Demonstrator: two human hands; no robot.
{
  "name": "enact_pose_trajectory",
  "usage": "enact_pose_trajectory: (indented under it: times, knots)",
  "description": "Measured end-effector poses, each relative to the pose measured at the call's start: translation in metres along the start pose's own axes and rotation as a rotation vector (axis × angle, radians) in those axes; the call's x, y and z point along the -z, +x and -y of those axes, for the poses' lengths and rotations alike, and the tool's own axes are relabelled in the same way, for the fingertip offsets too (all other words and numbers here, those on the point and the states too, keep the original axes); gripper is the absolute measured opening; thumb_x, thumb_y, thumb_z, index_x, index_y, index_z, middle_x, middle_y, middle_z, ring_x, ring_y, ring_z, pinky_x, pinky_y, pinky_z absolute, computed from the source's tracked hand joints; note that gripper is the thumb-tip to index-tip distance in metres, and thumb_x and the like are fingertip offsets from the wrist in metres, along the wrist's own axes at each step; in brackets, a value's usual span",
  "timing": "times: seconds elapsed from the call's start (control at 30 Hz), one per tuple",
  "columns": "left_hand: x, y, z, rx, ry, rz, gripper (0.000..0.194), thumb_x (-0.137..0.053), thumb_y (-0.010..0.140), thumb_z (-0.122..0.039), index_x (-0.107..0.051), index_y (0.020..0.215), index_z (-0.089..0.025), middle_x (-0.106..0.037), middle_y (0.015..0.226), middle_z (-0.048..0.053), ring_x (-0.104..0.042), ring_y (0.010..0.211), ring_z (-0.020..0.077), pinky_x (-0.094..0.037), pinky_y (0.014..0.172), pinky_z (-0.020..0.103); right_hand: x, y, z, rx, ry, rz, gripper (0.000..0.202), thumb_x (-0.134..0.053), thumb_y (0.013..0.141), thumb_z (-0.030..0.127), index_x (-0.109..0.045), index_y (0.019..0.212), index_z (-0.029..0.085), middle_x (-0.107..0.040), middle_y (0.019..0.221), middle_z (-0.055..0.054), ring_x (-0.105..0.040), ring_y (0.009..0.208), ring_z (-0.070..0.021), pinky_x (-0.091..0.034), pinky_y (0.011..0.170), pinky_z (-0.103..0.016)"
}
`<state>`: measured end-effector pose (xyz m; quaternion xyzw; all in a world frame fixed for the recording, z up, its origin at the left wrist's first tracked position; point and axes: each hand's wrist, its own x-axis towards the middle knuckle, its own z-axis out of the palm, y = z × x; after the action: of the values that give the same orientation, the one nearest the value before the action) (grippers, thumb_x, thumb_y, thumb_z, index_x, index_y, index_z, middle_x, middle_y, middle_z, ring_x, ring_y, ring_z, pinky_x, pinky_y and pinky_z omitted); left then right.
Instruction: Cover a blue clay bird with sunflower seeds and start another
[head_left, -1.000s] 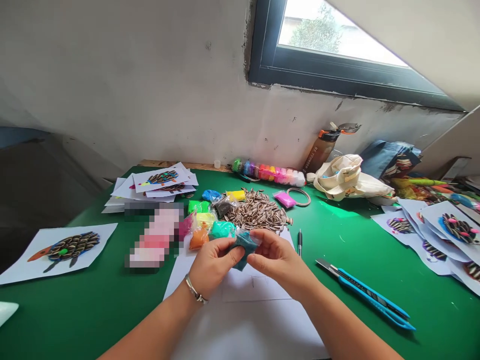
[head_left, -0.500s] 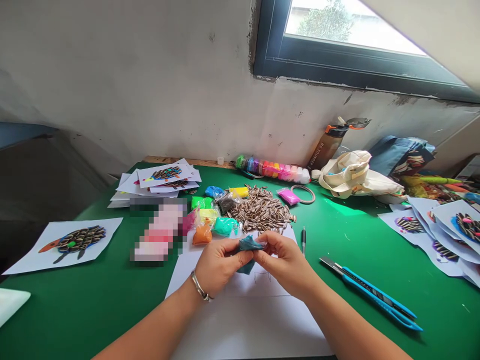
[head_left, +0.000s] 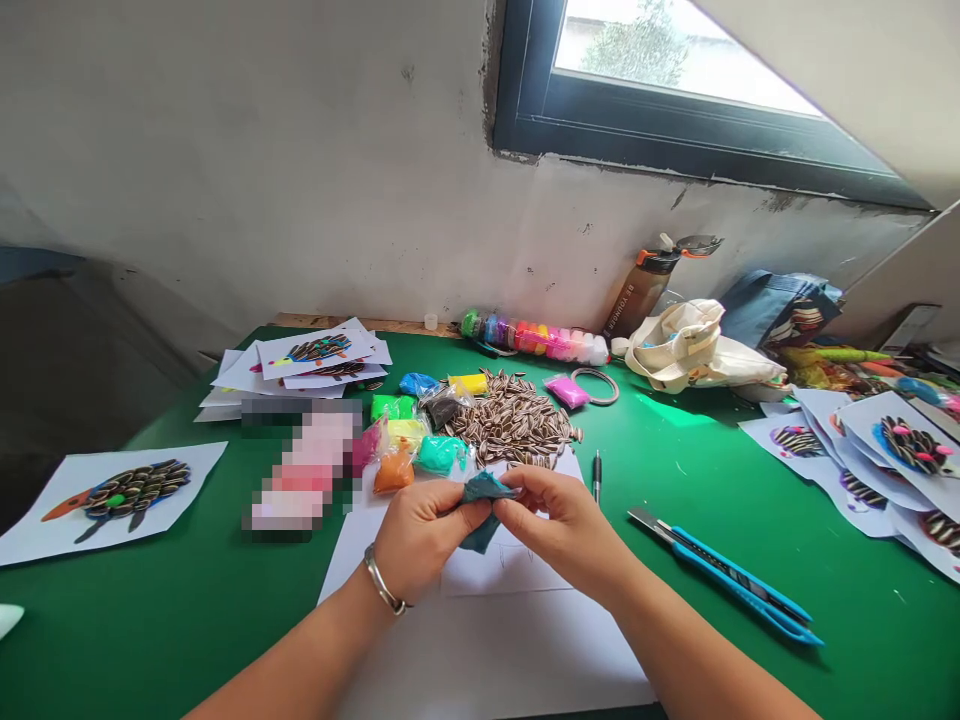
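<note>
A piece of dark teal clay (head_left: pixel 480 536) is pinched between both hands over white paper (head_left: pixel 480 640). My left hand (head_left: pixel 424 530), with a silver bracelet at the wrist, grips its left side between thumb and fingers. My right hand (head_left: pixel 551 515) pinches its upper right edge. Faint pencil lines show on the paper under the hands. Just beyond the hands lie bags of coloured clay, among them an orange one (head_left: pixel 394 471) and a turquoise one (head_left: pixel 441 454), beside a heap of striped sunflower seeds (head_left: pixel 517 415).
A blue utility knife (head_left: pixel 739 578) and a black pen (head_left: pixel 597 477) lie to the right. Seed pictures on paper rest at left (head_left: pixel 135 495) and right (head_left: pixel 907 445). A bottle (head_left: pixel 639 292) and a cloth bag (head_left: pixel 679 345) stand at the back of the green table (head_left: pixel 187 610).
The whole view has shifted slightly, so the table items sit further left. Both hands keep their pinch on the clay, with little change in pose.
</note>
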<state>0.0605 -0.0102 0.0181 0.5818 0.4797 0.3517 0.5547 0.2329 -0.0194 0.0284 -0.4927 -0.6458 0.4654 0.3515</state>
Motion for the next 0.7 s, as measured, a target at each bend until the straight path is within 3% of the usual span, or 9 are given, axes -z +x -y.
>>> enact_pose_trajectory:
  times: [0.13,0.27,0.43,0.7]
  knots:
    - [-0.0016,-0.0016,-0.0013,-0.003,0.039,0.027,0.029,-0.06,0.075,-0.038,-0.067,0.063,-0.012,-0.048,0.057,-0.001,-0.042,0.058,0.0106,-0.035,0.052,0.023,0.0004,-0.0003,-0.0022,0.025,-0.059,-0.002,0.009,-0.053,0.079,0.017,-0.059,0.072,0.017,-0.048,0.062,0.004,-0.041,0.06,-0.0094,-0.032,0.055,-0.022]
    - [-0.0022,-0.0023,-0.0043,0.004,0.041,0.049,0.031,-0.059,0.076,-0.038,-0.066,0.061,-0.012,-0.045,0.055,-0.002,-0.04,0.056,0.0095,-0.033,0.051,0.022,0.0003,0.0001,-0.0026,0.038,-0.081,-0.031,0.02,-0.052,0.077,0.017,-0.044,0.059,0.017,-0.039,0.058,0.005,-0.034,0.058,-0.0088,-0.028,0.052,-0.022]
    - [0.0018,-0.0006,-0.0068,0.001,-0.156,0.171,0.03,-0.063,0.076,-0.04,-0.072,0.086,-0.013,-0.056,0.066,0.001,-0.048,0.061,0.0114,-0.041,0.055,0.022,0.0012,-0.0006,-0.0026,0.062,-0.106,-0.029,0.024,-0.051,0.076,0.016,-0.037,0.057,0.018,-0.036,0.058,0.005,-0.032,0.058,-0.0087,-0.026,0.053,-0.022]
    - [0.0067,-0.0054,-0.0074,-0.041,0.005,0.065,0.031,-0.062,0.078,-0.041,-0.073,0.075,-0.013,-0.052,0.059,0.0,-0.046,0.058,0.0108,-0.039,0.049,0.02,-0.0027,-0.0023,-0.0026,0.015,-0.026,-0.023,0.02,-0.053,0.078,0.02,-0.043,0.061,0.018,-0.039,0.059,0.005,-0.034,0.057,-0.0088,-0.027,0.052,-0.022]
